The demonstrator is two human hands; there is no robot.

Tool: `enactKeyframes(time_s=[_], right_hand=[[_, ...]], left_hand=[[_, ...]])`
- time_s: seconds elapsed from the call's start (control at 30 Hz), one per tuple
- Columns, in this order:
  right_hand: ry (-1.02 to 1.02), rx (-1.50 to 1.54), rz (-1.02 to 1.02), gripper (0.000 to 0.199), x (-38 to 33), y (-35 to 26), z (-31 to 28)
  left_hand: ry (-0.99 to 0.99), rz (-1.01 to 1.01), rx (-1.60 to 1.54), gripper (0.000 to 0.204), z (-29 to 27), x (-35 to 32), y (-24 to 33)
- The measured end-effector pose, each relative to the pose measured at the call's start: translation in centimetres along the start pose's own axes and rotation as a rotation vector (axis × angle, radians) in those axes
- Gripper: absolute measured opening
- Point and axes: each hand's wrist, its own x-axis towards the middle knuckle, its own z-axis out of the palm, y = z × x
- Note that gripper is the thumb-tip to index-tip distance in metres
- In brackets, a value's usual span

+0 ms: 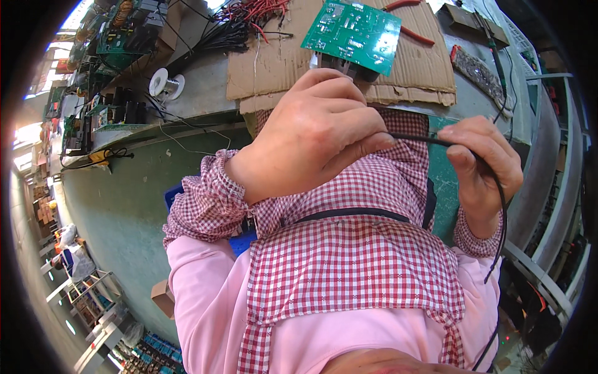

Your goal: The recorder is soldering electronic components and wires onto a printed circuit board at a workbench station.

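The grey bench (208, 87) bears cardboard (411, 76) and a spool (159, 83).

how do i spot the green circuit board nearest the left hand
At the picture's top, find the flat brown cardboard sheet. Over it, beyond the left hand, is a rectangular green circuit board. Its broad green face sets it apart from the curved red tool handles beside it.

Illumination is bright at centre, with white overexposure along the upper left rim, sheen on the green circuit board (354, 36), dimness at lower right, fisheye bowing of the grey metal rails (548, 162), and blackened corners
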Motion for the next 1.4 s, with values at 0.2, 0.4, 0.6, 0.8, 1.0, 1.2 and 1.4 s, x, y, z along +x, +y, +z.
enactKeyframes(time_s=[0.2, 0.4, 0.6, 0.8, 1.0, 1.2, 1.4], right_hand=[[-0.046, -0.027, 0.014, 0.018, 0.4, 0.4, -0.3], [0.521, 0.068, 0.355, 0.026, -2.3, 3.6, -5.8], [0.307, -0.036, 0.461, 0.013, 0.2, 4.7, -2.9], [0.199, -0.017, 0.406, 0.011, 3.2, 5.9, -1.3], [0.097, -0.106, 0.358, 0.012, 3.4, 6.7, -1.3], [0.013, -0.033, 0.27, 0.015, 3.3, 6.0, -0.6], [0.183, 0.31, 0.375, 0.022, 0.6, 6.0, 0.2]], left_hand=[[-0.109, 0.013, -0.041, 0.015, -0.7, 0.8, -1.1], [-0.097, -0.168, 0.138, 0.004, -5.3, 0.7, -4.8], [0.062, -0.458, 0.603, 0.024, -11.8, 1.8, -16.9], [-0.047, -0.468, 0.701, 0.028, -10.5, 4.8, -25.6], [-0.262, -0.469, 0.054, 0.048, -3.9, 13.7, -9.3], [-0.43, -0.026, -0.107, 0.019, 1.5, 9.9, -6.1], [-0.316, -0.225, -0.36, 0.014, 2.3, 8.3, -5.2]])
